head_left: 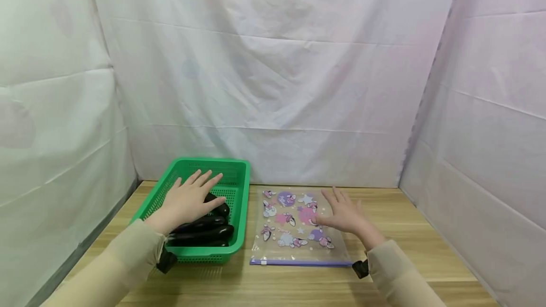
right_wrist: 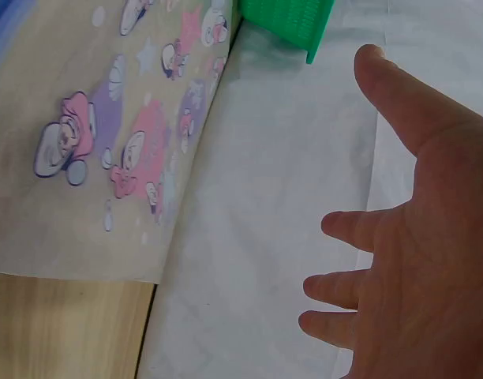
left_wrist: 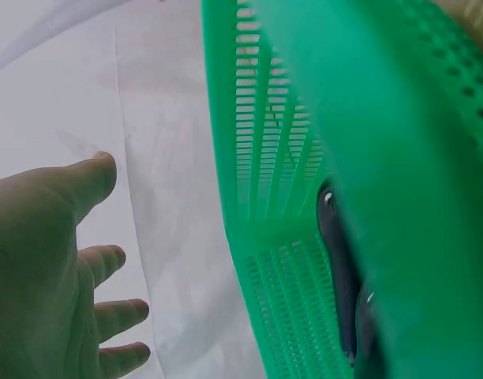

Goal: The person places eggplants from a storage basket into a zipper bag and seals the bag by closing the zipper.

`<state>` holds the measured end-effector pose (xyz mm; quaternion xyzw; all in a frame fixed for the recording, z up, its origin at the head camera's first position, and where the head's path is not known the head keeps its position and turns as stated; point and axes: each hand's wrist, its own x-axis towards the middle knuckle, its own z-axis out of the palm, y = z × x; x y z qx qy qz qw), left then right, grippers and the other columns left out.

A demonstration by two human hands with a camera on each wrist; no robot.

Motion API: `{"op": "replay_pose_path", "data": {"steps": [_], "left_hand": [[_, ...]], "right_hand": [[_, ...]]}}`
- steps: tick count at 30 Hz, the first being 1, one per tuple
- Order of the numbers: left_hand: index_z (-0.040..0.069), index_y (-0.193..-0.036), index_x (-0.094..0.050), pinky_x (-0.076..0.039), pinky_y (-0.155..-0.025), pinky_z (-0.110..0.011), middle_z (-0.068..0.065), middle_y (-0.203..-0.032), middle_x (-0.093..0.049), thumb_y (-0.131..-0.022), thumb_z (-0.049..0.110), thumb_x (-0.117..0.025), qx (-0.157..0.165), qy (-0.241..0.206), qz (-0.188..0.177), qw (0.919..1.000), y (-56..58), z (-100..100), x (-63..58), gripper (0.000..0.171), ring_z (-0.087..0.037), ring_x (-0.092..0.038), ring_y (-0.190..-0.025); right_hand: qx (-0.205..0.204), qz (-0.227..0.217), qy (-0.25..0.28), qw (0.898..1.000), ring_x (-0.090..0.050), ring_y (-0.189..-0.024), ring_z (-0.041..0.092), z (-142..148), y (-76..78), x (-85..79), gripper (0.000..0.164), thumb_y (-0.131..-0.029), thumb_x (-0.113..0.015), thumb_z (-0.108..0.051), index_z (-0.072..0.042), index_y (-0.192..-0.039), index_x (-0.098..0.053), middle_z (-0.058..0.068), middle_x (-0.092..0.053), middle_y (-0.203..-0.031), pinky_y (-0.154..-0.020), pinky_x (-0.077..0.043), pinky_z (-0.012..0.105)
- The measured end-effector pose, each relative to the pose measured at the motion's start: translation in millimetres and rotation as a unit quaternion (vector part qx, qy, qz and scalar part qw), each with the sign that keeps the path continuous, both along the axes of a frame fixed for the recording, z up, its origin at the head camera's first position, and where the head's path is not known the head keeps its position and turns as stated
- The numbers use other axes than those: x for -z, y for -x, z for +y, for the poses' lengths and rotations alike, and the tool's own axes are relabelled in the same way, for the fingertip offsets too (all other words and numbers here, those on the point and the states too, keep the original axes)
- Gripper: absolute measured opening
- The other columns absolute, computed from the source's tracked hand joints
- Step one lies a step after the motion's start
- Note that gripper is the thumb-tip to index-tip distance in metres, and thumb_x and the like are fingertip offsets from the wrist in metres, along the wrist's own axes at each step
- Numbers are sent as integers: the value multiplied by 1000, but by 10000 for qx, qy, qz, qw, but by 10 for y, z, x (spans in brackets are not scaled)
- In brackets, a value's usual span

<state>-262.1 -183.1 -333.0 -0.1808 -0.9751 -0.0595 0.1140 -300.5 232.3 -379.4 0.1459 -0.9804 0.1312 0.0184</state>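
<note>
Several dark eggplants (head_left: 200,235) lie in a green plastic basket (head_left: 246,203) at the left of the table. My left hand (head_left: 187,203) is over the basket with its fingers spread, holding nothing; in the left wrist view the basket's slotted wall (left_wrist: 273,134) and part of an eggplant (left_wrist: 340,276) show beside it. To the right of the basket a clear zip bag (head_left: 294,250) with pink and purple cartoon prints lies flat, its purple slider strip (head_left: 307,263) toward me. Above the bag's right side my right hand (head_left: 345,214) is spread, with nothing in it.
The wooden table (head_left: 409,245) extends in front of and to the right of the bag. White cloth hangs behind it (head_left: 273,84) and along both sides. A dark wrist camera (head_left: 360,269) sits at the right cuff, another (head_left: 166,260) at the left.
</note>
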Motion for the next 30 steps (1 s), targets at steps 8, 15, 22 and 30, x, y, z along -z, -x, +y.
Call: {"op": "replay_pose_path", "data": {"steps": [8,15,22,30], "left_hand": [[21,-151,-38,-21,-104,-67,-13,-152,-37,-95,63,-42,219,41,136,9997,-180,87,127,71,-38,-28,-140],[23,-149,-41,-21,-104,-67,-10,-151,-39,-94,62,-45,307,-65,-81,9995,-341,181,248,68,-35,-29,-140],[24,-148,-43,-20,-105,-66,-8,-150,-40,-94,64,-42,286,-239,-370,9986,-469,168,376,68,-34,-29,-141],[25,-147,-44,-23,-102,-68,-7,-148,-43,-94,67,-36,181,-380,-491,9979,-528,142,483,69,-34,-33,-139]], "right_hand": [[-15,-48,156,9999,-19,-139,50,124,-162,272,101,-75,-72,-61,-9,-152,-32,29,-20,-154,-98,-2,76],[181,-453,105,9988,-33,-129,55,235,-305,472,100,-66,-80,-59,-8,-145,-44,33,-34,-145,-95,-7,79],[87,-768,347,9964,-43,-118,57,334,-364,606,101,-60,-87,-49,-3,-141,-49,37,-41,-137,-91,-26,77],[180,-758,676,9947,-50,-115,48,380,-393,738,105,-51,-90,-45,-7,-140,-51,28,-49,-133,-89,-37,68]]}}
